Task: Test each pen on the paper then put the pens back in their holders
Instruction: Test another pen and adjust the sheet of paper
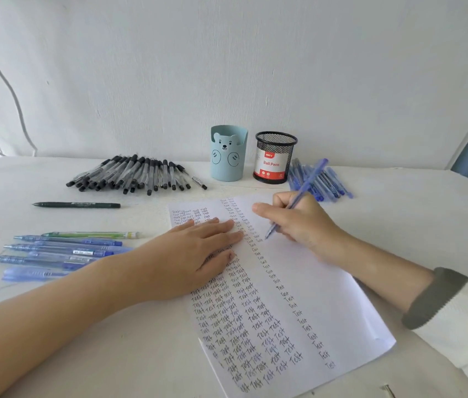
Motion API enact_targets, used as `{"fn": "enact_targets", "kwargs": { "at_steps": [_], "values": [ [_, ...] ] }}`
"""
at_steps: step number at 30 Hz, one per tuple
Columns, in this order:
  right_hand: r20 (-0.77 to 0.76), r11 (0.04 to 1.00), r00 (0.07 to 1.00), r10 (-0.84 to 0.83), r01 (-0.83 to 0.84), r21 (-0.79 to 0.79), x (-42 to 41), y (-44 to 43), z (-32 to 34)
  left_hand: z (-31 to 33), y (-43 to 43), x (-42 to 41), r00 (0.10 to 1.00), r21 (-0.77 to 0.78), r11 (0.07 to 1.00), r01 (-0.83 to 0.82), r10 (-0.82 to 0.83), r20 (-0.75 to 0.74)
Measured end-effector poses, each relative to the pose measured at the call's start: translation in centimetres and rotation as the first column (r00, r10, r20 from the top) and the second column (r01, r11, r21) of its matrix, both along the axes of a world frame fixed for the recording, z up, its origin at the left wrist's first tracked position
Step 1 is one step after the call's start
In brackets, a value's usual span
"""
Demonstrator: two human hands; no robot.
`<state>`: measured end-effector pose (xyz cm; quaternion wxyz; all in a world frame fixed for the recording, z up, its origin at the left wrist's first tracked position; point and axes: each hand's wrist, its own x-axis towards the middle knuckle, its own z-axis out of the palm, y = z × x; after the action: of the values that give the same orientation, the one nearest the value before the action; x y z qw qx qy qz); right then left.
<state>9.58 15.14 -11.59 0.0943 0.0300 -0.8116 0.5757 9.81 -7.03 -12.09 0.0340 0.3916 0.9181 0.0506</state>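
Note:
A white sheet of paper (327, 288) covered in columns of the handwritten word "Test" lies on the table. My left hand (198, 248) presses flat on its upper left part, fingers straight. My right hand (298, 222) grips a blue pen (310, 179), whose tip touches the paper near the top of a column. Behind the sheet stand a light blue bear holder (228, 156) and a black mesh holder (275, 158) labelled "Ball Pens"; no pens show above their rims.
A heap of black pens (132, 175) lies at the back left and a pile of blue pens (327, 183) to the right of the mesh holder. A dark green pen (77, 205), a light green pen (92, 234) and several blue pens (63, 249) lie at the left.

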Motion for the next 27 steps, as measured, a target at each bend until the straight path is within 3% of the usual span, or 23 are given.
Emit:
{"fn": "enact_targets", "kwargs": {
  "at_steps": [3,27],
  "values": [
    [-0.135,0.98,0.987,-0.088,0.11,0.164,0.03,-0.55,-0.54,-0.19,-0.01,-0.1,1.0,0.011,1.0,0.002,-0.002,-0.011],
    [-0.175,0.979,0.984,-0.024,0.058,0.194,0.36,-0.7,-0.52,-0.08,0.08,-0.06,1.0,0.003,1.0,-0.002,0.002,-0.003]
  ]
}}
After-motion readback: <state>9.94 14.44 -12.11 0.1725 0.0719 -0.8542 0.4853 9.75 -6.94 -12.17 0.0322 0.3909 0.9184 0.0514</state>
